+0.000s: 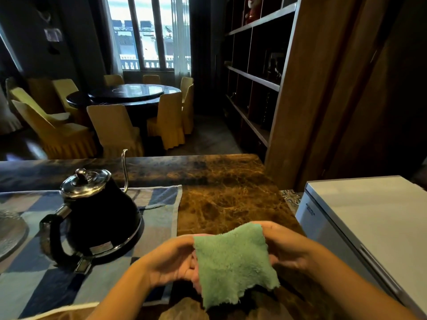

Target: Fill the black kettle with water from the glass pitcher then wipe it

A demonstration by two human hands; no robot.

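Note:
The black kettle (97,218) with a shiny steel lid and thin gooseneck spout stands upright on a blue checked mat (157,218), its lid on and its handle toward me. The glass pitcher (10,234) shows only as a curved glass edge at the far left. A green cloth (233,259) is stretched between my hands above the marble counter, right of the kettle. My left hand (173,259) pinches its left top corner, and my right hand (286,245) grips its right top corner. Neither hand touches the kettle.
The brown marble counter (231,195) runs to a far edge, beyond which stand a dark round dining table and yellow-covered chairs. A white appliance (365,218) sits close at the right. A wooden pillar and dark shelving rise at the back right.

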